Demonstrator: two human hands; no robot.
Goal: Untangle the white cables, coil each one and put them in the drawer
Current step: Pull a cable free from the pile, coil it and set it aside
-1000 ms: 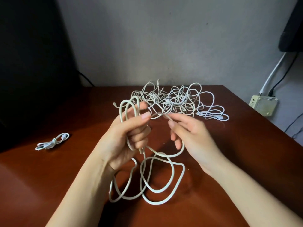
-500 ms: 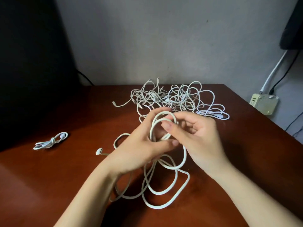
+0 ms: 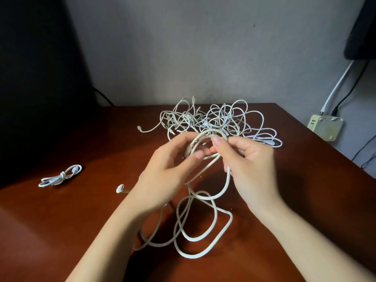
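A thick white cable runs in loose loops on the table near me and rises into both hands. My left hand holds its small coil between thumb and fingers. My right hand pinches the top of that loop with curled fingers. Behind the hands lies a tangle of thin white cables. The thick cable's plug end sticks out left of my left wrist. A small coiled and tied white cable lies at the far left. No drawer is in view.
The brown wooden table ends at a grey wall behind. A dark object stands at the back left. On the right, off the table, sits a beige power adapter with white and black leads.
The left hand has turned and moved right, from holding the coil upright to meeting the right hand. The right hand now pinches the loop's top. The loose loops have shifted on the table.
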